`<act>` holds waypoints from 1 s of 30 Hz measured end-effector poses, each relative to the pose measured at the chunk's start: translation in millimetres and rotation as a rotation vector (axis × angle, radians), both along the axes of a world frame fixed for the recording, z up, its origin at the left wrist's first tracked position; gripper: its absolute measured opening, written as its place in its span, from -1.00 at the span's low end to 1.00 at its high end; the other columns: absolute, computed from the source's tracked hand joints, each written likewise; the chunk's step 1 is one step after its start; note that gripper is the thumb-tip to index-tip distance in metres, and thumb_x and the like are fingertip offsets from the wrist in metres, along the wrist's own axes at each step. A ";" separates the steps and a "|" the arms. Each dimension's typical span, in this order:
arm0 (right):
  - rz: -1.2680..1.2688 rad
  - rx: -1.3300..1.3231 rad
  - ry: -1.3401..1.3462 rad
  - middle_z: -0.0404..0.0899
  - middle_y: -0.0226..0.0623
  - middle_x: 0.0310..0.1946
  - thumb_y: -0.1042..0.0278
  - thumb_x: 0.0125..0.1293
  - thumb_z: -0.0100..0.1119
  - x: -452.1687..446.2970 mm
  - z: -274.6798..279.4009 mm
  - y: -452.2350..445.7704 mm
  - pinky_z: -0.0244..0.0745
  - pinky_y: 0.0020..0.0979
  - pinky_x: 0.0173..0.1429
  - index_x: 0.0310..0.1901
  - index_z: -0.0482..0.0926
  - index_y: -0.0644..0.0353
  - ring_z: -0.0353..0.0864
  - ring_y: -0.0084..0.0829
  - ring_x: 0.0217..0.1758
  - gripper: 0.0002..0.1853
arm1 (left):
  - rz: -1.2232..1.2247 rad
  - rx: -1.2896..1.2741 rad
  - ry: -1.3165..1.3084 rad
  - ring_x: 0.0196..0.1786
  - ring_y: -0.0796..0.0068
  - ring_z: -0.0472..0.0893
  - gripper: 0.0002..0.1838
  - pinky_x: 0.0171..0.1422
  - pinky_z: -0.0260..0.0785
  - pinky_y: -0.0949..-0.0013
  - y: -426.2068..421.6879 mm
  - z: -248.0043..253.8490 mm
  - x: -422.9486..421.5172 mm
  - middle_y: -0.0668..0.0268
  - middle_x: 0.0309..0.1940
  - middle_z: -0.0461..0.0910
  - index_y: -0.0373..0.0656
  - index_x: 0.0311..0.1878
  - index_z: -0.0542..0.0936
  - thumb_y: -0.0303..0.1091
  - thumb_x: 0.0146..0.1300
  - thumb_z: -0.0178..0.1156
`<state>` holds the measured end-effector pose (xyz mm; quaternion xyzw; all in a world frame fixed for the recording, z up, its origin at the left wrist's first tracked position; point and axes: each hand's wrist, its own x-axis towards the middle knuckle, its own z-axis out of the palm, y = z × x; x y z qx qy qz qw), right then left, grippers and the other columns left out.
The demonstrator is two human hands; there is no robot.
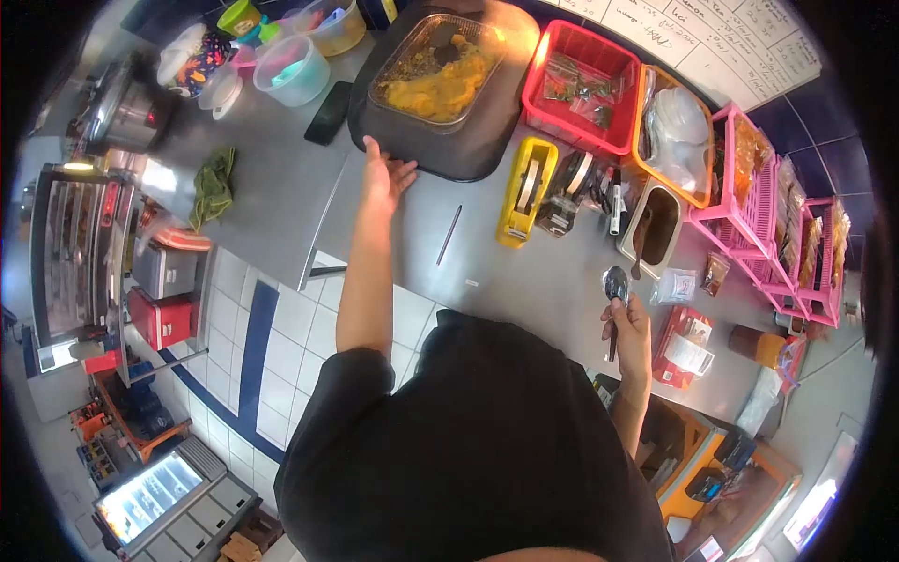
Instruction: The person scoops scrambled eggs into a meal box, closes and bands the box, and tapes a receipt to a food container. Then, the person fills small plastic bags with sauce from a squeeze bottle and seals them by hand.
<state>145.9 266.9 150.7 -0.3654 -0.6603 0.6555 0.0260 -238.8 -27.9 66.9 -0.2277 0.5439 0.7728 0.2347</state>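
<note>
At the front edge of a black tray [431, 155], my left hand [384, 180] is open, fingers spread, with its fingertips by the tray's near left corner. On that tray stands a clear rectangular container [438, 70] with yellow food and some darker crumbs in it. My right hand [629, 328] is closed around the handle of a dark spoon [615, 284], its bowl pointing away from me. Just beyond the spoon is a metal container [653, 225] with a utensil in it. A pen [449, 234] lies on the metal table [412, 253] between my hands.
A yellow tape dispenser [526, 192], red basket [582, 89] and orange basket [674, 140] stand right of the tray. Pink racks [763, 211] and a red box [684, 348] are at the right. Left are a phone [330, 113], green cloth [214, 185] and plastic tubs [291, 70].
</note>
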 end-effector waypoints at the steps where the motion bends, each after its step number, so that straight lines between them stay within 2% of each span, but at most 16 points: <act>1: -0.006 -0.005 0.019 0.58 -0.38 -0.39 0.24 0.52 0.11 1.5 -0.9 0.2 0.24 -0.54 -0.56 -0.07 0.53 0.23 0.45 -0.65 -0.54 -0.79 | 0.026 -0.080 0.063 0.12 0.03 0.61 0.09 0.26 0.45 0.01 -0.9 -4.1 3.9 -0.10 0.34 0.30 -0.37 0.51 0.09 0.54 0.36 -0.14; 2: -0.015 -0.003 0.019 0.58 -0.38 -0.39 0.24 0.52 0.11 3.4 -0.1 0.3 0.24 -0.54 -0.56 -0.07 0.53 0.23 0.45 -0.65 -0.54 -0.79 | 0.049 -0.160 0.127 0.09 0.10 0.63 0.04 0.21 0.48 0.08 -2.2 -8.2 8.4 -0.02 0.23 0.45 -0.35 0.43 0.29 0.54 0.35 -0.09; 4: -0.044 -0.001 -0.040 0.57 -0.37 -0.40 0.24 0.52 0.11 6.8 5.5 -2.1 0.22 -0.53 -0.59 -0.08 0.53 0.23 0.45 -0.64 -0.56 -0.79 | -0.273 -0.652 0.378 0.01 0.19 0.67 -0.26 0.09 0.49 0.19 -7.0 -8.2 31.1 0.12 -0.08 0.64 -0.28 0.04 0.57 0.37 0.37 0.09; 6: -0.072 0.009 -0.042 0.58 -0.38 -0.41 0.24 0.52 0.11 12.8 -0.2 -1.1 0.22 -0.53 -0.59 -0.08 0.53 0.23 0.45 -0.65 -0.56 -0.79 | -0.541 -0.998 0.677 -0.14 0.08 0.70 -0.46 -0.01 0.50 0.13 14.0 4.0 83.6 0.11 -0.35 0.66 -0.23 -0.34 0.58 0.16 0.33 0.25; 8: -0.103 0.007 -0.051 0.58 -0.38 -0.42 0.24 0.52 0.10 14.2 -2.0 -3.4 0.23 -0.52 -0.59 -0.09 0.53 0.24 0.45 -0.65 -0.57 -0.79 | -0.776 -1.158 0.929 -0.21 -0.06 0.69 -0.57 -0.08 0.52 0.01 18.7 -29.8 119.7 0.01 -0.45 0.65 -0.25 -0.35 0.59 0.00 0.26 0.32; 10: -0.037 0.017 -0.086 0.54 -0.41 -0.42 0.30 0.55 0.07 11.0 0.3 -7.0 0.32 -0.57 -0.44 -0.13 0.51 0.22 0.42 -0.67 -0.52 -0.83 | -0.861 -1.229 0.934 -0.25 -0.08 0.69 -0.59 -0.11 0.52 -0.02 25.4 -49.5 135.7 0.00 -0.41 0.67 -0.26 -0.32 0.60 -0.03 0.23 0.34; 11: -0.025 0.063 -0.050 0.59 -0.44 -0.47 0.24 0.52 0.10 10.9 -1.6 -9.4 0.26 -0.51 -0.54 -0.14 0.54 0.22 0.44 -0.68 -0.55 -0.79 | -0.904 -1.316 0.928 -0.28 -0.10 0.69 -0.61 -0.13 0.53 -0.05 30.6 -56.2 136.8 -0.01 -0.37 0.68 -0.27 -0.29 0.60 -0.05 0.20 0.36; 15: -0.019 0.085 -0.093 0.54 -0.44 -0.54 0.21 0.51 0.11 15.6 16.2 -18.0 0.26 -0.51 -0.54 -0.21 0.55 0.23 0.43 -0.67 -0.57 -0.76 | -0.969 -1.217 0.842 -0.34 -0.03 0.71 -0.66 -0.15 0.57 0.01 55.1 16.6 114.0 -0.02 -0.28 0.72 -0.28 -0.18 0.61 -0.17 0.19 0.36; 17: -0.070 0.039 -0.127 0.56 -0.42 -0.50 0.23 0.52 0.10 27.6 13.0 -17.3 0.26 -0.53 -0.53 -0.23 0.52 0.22 0.43 -0.68 -0.56 -0.77 | -0.553 -0.977 0.958 -0.40 0.08 0.73 -0.75 -0.21 0.59 0.14 76.5 71.6 123.4 0.02 -0.32 0.72 -0.25 -0.13 0.62 -0.27 0.26 0.34; 19: -0.080 -0.013 -0.170 0.58 -0.39 -0.46 0.24 0.53 0.09 35.8 12.6 -20.4 0.25 -0.56 -0.53 -0.25 0.50 0.22 0.44 -0.69 -0.55 -0.77 | -0.401 -0.273 0.860 -0.40 0.22 0.74 -0.83 -0.27 0.56 0.24 121.1 90.3 138.8 0.14 -0.47 0.71 -0.20 -0.08 0.63 -0.35 0.34 0.29; 21: -0.081 0.008 -0.214 0.49 -0.44 -0.61 0.20 0.52 0.11 36.8 15.0 -22.5 0.26 -0.50 -0.54 -0.27 0.52 0.23 0.39 -0.65 -0.62 -0.73 | -0.489 -0.269 1.114 -0.42 0.28 0.73 -0.86 -0.33 0.53 0.28 168.9 82.4 143.5 0.15 -0.48 0.69 -0.15 -0.06 0.64 -0.37 0.39 0.27; 23: -0.056 0.003 -0.181 0.50 -0.43 -0.60 0.20 0.52 0.11 41.0 5.2 -23.3 0.27 -0.49 -0.54 -0.26 0.51 0.23 0.40 -0.65 -0.62 -0.74 | -0.658 -0.551 1.291 -0.41 0.10 0.71 -0.83 -0.34 0.52 0.14 207.7 67.6 143.0 0.05 -0.41 0.68 -0.13 -0.05 0.65 -0.35 0.33 0.27; 24: -0.048 -0.010 -0.157 0.51 -0.42 -0.58 0.21 0.52 0.11 43.6 2.1 -22.7 0.28 -0.49 -0.53 -0.25 0.50 0.24 0.41 -0.64 -0.61 -0.74 | -0.573 -0.654 1.524 -0.48 0.22 0.68 -0.78 -0.34 0.49 0.19 228.4 42.6 138.7 0.16 -0.49 0.68 -0.14 -0.04 0.66 -0.34 0.27 0.31; 25: -0.067 -0.023 -0.088 0.55 -0.38 -0.53 0.25 0.53 0.09 39.8 7.9 -25.2 0.31 -0.47 -0.53 -0.22 0.48 0.25 0.44 -0.63 -0.60 -0.77 | -0.693 -0.790 1.626 -0.41 0.08 0.66 -0.71 -0.25 0.49 0.08 236.3 48.2 135.0 0.10 -0.41 0.69 -0.23 -0.02 0.65 -0.37 0.19 0.32; 28: 0.034 0.007 -0.083 0.64 -0.30 -0.42 0.35 0.52 0.05 53.3 -13.9 -8.3 0.37 -0.48 -0.49 -0.15 0.47 0.26 0.51 -0.58 -0.56 -0.86 | -0.534 -0.795 1.589 -0.14 -0.04 0.62 -0.60 -0.02 0.38 -0.07 227.5 69.5 150.1 0.14 -0.22 0.69 -0.30 -0.03 0.63 -0.24 0.12 0.37; 30: -0.007 -0.091 -0.098 0.68 -0.20 -0.37 0.42 0.50 0.05 55.6 -5.4 -6.1 0.46 -0.48 -0.46 -0.07 0.44 0.30 0.56 -0.53 -0.54 -0.87 | -0.422 -0.784 1.562 -0.15 0.01 0.63 -0.59 -0.04 0.39 -0.05 192.2 92.3 134.4 0.15 -0.26 0.67 -0.26 0.00 0.62 -0.27 0.10 0.36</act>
